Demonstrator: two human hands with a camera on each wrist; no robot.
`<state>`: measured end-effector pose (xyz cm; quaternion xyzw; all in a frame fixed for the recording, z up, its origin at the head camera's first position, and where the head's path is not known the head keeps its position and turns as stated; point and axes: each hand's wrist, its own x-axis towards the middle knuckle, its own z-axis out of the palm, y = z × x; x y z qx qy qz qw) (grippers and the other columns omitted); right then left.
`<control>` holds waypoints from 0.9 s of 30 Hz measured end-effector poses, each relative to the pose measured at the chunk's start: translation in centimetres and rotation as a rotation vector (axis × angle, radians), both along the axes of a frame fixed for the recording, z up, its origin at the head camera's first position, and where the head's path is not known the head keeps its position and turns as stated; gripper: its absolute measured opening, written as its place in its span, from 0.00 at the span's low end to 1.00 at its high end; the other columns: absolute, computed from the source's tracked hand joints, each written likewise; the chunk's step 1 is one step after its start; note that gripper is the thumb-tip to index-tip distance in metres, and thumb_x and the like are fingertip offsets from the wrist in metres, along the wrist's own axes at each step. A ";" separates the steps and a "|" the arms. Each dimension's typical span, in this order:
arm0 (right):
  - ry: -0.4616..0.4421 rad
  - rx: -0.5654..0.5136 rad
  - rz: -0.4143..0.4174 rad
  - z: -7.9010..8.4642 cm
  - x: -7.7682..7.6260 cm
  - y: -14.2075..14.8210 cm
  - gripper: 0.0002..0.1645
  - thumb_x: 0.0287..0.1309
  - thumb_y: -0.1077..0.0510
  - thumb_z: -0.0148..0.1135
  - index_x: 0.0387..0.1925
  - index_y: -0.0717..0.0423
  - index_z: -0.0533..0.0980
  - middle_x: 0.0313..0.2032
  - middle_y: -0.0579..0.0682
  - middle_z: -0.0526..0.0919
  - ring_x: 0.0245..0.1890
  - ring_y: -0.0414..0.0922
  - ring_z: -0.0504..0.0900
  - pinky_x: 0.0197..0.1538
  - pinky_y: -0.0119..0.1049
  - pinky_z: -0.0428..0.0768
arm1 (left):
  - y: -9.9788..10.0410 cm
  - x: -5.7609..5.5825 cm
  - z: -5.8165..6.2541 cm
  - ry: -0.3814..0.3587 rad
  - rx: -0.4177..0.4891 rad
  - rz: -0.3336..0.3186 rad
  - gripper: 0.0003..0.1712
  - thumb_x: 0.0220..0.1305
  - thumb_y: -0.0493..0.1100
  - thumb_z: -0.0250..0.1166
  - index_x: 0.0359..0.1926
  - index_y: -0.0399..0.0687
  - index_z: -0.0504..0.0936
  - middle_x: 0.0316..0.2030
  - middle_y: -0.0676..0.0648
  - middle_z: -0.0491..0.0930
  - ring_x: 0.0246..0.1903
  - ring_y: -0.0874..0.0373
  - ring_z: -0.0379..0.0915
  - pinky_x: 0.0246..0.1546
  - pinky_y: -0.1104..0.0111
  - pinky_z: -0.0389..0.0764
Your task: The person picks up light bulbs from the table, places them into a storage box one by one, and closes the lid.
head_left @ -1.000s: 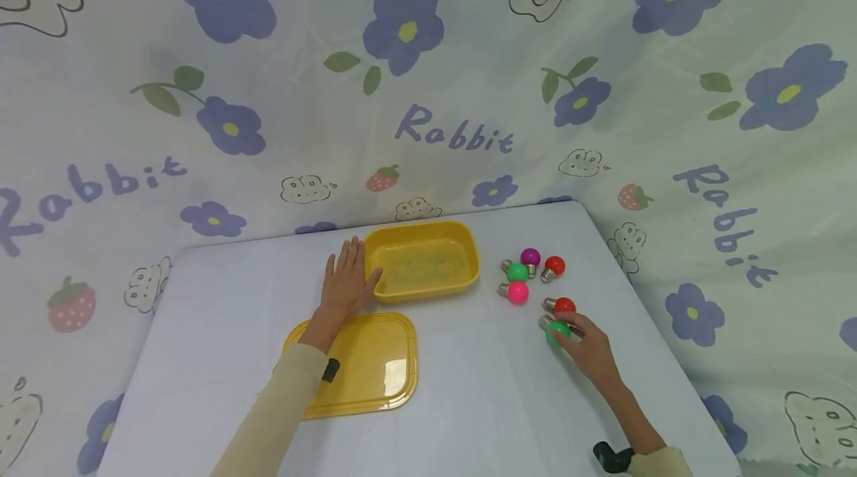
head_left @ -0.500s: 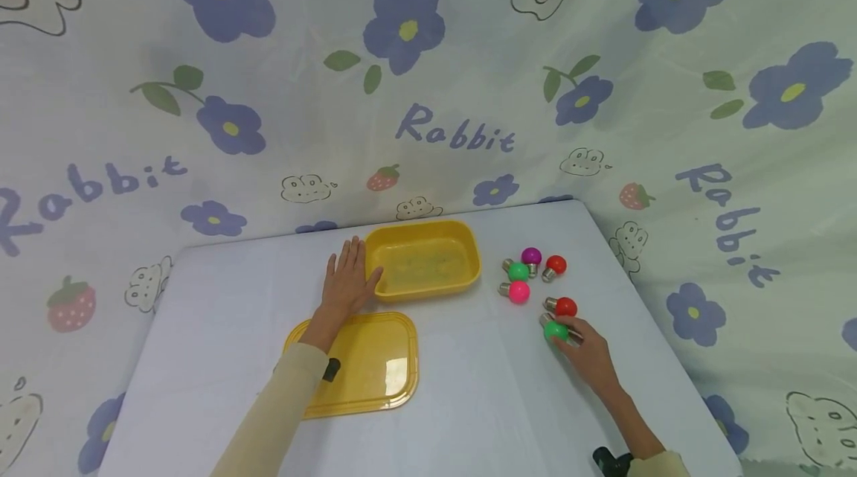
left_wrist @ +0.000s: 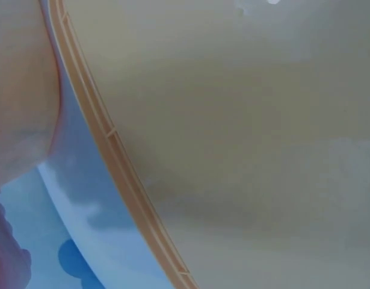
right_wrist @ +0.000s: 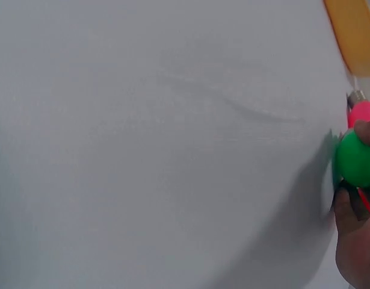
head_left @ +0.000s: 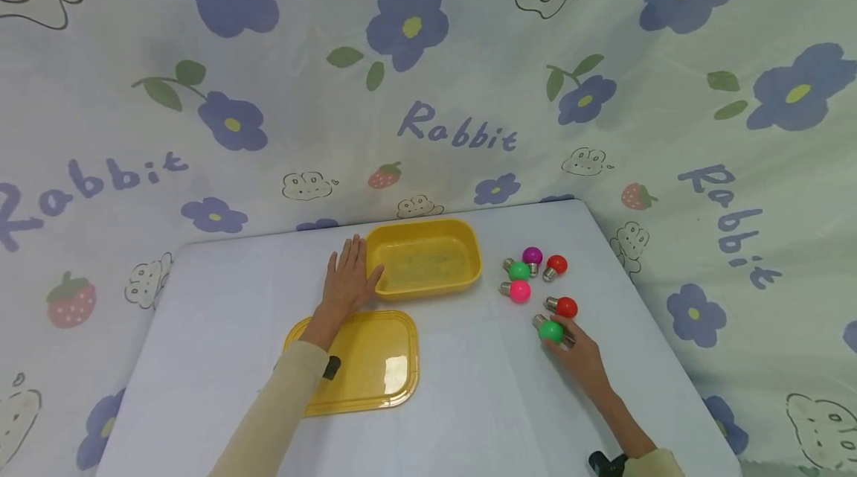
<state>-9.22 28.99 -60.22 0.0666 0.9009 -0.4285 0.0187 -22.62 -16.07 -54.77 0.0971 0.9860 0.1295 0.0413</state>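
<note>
My left hand (head_left: pixel 344 280) lies at the left end of a yellow plastic box (head_left: pixel 423 291), fingers straight along its outside, thumb over the rim. Below that forearm is a yellow lid (head_left: pixel 375 358), which fills most of the left wrist view. My right hand (head_left: pixel 581 358) pinches a green light bulb (head_left: pixel 551 331) between thumb and fingers, its metal base pointing up and left. A dark metallic bit shows beside those fingers; what it belongs to is hidden. Just beyond the hand lies a red bulb (head_left: pixel 566 306). In the right wrist view, the green bulb (right_wrist: pixel 356 159) is at the right edge.
Farther back on the white table (head_left: pixel 475 388) lie a pink bulb (head_left: pixel 520 292), another green bulb (head_left: pixel 518 271), a purple bulb (head_left: pixel 532 256) and a second red bulb (head_left: pixel 557 263). A patterned cloth (head_left: pixel 435 75) hangs behind the table.
My right hand has shifted slightly left with the green bulb, moving away from the nearer red bulb. The left hand stays at the box.
</note>
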 end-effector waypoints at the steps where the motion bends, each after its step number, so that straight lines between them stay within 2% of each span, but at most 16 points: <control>1: 0.003 0.003 0.002 -0.1 0.1 0.0 0.34 0.59 0.62 0.71 0.66 0.54 0.71 0.64 0.59 0.74 0.63 0.58 0.73 0.60 0.51 0.75 | 0.0 0.0 0.0 -0.002 0.004 0.001 0.45 0.78 0.60 0.43 0.77 0.32 0.40 0.78 0.35 0.37 0.76 0.42 0.31 0.72 0.45 0.39; 6: 0.048 0.001 0.002 -0.3 0.6 -0.3 0.34 0.58 0.62 0.72 0.66 0.54 0.71 0.64 0.58 0.75 0.63 0.57 0.73 0.59 0.49 0.76 | 0.0 -0.1 -0.3 0.006 0.011 0.002 0.45 0.78 0.60 0.43 0.78 0.32 0.40 0.78 0.35 0.38 0.76 0.43 0.30 0.72 0.45 0.37; 12: 0.117 -0.015 0.022 -0.4 1.0 -0.8 0.35 0.57 0.64 0.73 0.66 0.55 0.72 0.62 0.55 0.75 0.60 0.53 0.76 0.57 0.44 0.77 | -0.1 0.1 -0.3 0.002 0.002 0.004 0.45 0.78 0.60 0.43 0.77 0.32 0.40 0.78 0.35 0.38 0.76 0.43 0.30 0.72 0.45 0.38; 15: 0.153 0.007 0.035 -0.1 1.1 -1.2 0.36 0.55 0.64 0.73 0.65 0.55 0.73 0.61 0.54 0.76 0.61 0.53 0.76 0.57 0.45 0.77 | 0.0 0.1 -0.2 -0.005 0.000 0.006 0.45 0.78 0.60 0.43 0.77 0.32 0.40 0.78 0.35 0.37 0.76 0.43 0.30 0.72 0.45 0.38; 21: 0.243 0.012 0.096 1.7 0.2 -2.3 0.37 0.52 0.69 0.74 0.65 0.59 0.73 0.62 0.58 0.76 0.62 0.56 0.74 0.54 0.46 0.78 | 0.1 0.2 0.0 -0.009 0.007 0.011 0.45 0.78 0.60 0.44 0.77 0.32 0.41 0.78 0.36 0.36 0.76 0.43 0.30 0.73 0.45 0.39; 27: 0.339 -0.027 0.176 4.4 -1.9 -4.0 0.36 0.50 0.71 0.75 0.62 0.63 0.74 0.56 0.59 0.80 0.56 0.59 0.80 0.50 0.47 0.80 | 0.0 0.1 -0.4 -0.005 0.008 0.006 0.45 0.78 0.60 0.43 0.77 0.32 0.41 0.78 0.35 0.37 0.76 0.42 0.31 0.73 0.46 0.36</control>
